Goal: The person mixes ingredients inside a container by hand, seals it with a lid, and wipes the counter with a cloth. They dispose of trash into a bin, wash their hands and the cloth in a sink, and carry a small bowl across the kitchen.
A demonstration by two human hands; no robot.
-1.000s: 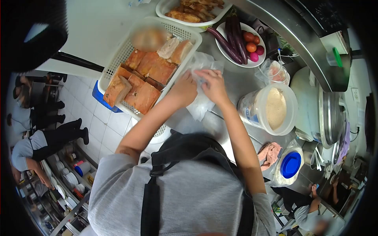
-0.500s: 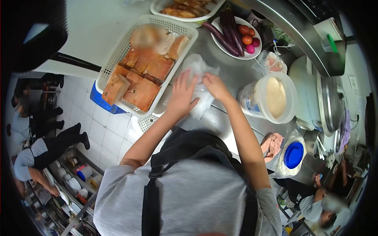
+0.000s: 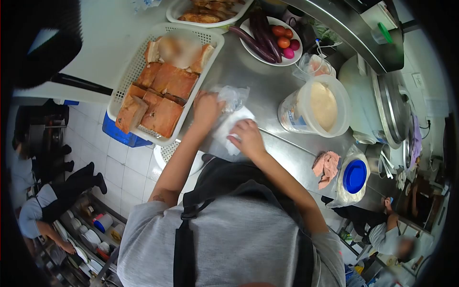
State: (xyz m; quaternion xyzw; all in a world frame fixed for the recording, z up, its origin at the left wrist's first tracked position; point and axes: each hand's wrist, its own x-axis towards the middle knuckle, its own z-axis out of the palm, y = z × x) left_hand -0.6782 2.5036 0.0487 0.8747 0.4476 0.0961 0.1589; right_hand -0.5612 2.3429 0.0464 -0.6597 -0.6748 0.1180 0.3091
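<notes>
On the steel counter, close to my body, lies a clear plastic bag [image 3: 234, 99] with a white, soft-looking bundle [image 3: 240, 115] in or under it. My left hand [image 3: 206, 111] is closed on the bag's left side, its fingertips partly hidden in the crumpled film. Bent fingers of my right hand [image 3: 248, 137] grip the near right part of the white bundle. To the left of my left hand is a white perforated basket [image 3: 217, 45] of browned meat slabs [image 3: 160, 112]. What the white bundle is made of I cannot make out.
Further back stand a plate [image 3: 267, 60] of eggplants and tomatoes and another tray [image 3: 172, 16] of browned food. At right are a tub [image 3: 291, 115] of pale powder, a pink cloth [image 3: 326, 167], a blue-lidded bag [image 3: 355, 177] and a large pot [image 3: 351, 91]. Other people work at both sides.
My left hand, spread flat on the bag before, now grips its left side. My right hand has moved from the far end toward my body. The bundle is rearranged and the view shifted slightly.
</notes>
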